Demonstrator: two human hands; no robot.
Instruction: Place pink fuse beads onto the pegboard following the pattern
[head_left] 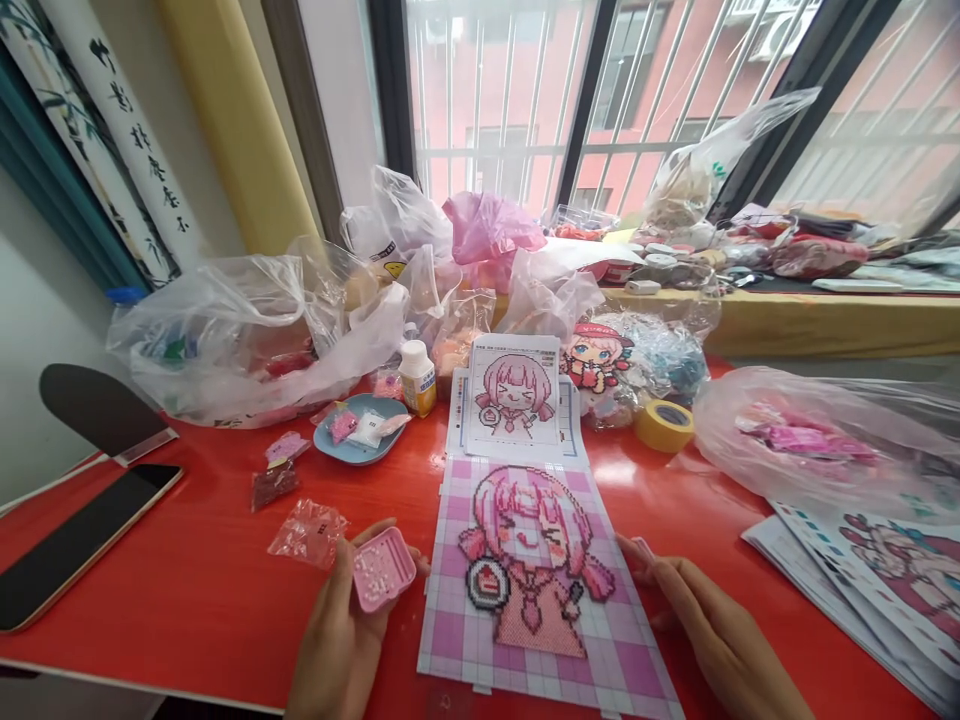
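My left hand (pixel 341 625) holds a small pink tray of beads (pixel 382 568) just left of the bead pegboard (pixel 536 590). The board lies flat on the red table and shows a pink-haired pixel girl on a pink and white checked ground. My right hand (pixel 705 625) rests at the board's right edge, its fingers closed around a small pink tool (pixel 643 548). A printed pattern sheet (pixel 514 395) of the same girl lies just beyond the board.
A blue dish (pixel 360 430) with small bead packets, a white bottle (pixel 417 376) and a yellow tape roll (pixel 664 425) stand behind. Plastic bags (pixel 247 335) crowd the back. A phone (pixel 79 540) lies far left, pattern sheets (pixel 885 580) far right.
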